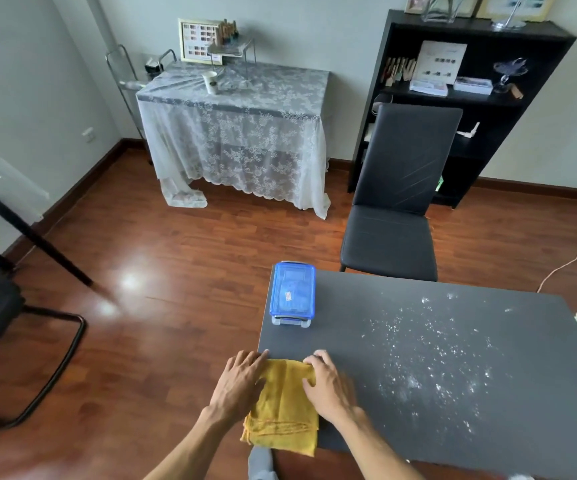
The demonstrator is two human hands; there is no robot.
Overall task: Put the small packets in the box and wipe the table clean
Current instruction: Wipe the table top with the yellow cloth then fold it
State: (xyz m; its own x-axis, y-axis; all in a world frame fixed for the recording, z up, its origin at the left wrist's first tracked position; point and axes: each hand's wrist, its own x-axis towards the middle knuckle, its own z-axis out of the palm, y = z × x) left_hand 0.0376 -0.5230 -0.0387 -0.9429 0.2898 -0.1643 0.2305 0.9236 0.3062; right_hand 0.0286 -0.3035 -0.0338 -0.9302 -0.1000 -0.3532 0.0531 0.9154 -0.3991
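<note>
Yellow cloth point(285, 407) under both hands, blue box point(292, 293) beyond, white specks point(432, 355) right.

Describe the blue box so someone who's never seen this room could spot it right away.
Find the dark grey table in front of the black chair. At its far left corner sits the plastic box, beyond the yellow cloth. It alone is clear with a blue lid.

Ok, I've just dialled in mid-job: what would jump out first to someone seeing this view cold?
First the yellow cloth at the near left corner of the dark table, with the left hand and right hand resting on it. Next, the white powder scattered across the table's right side. Then the closed blue-lidded box at the far left corner.
</note>
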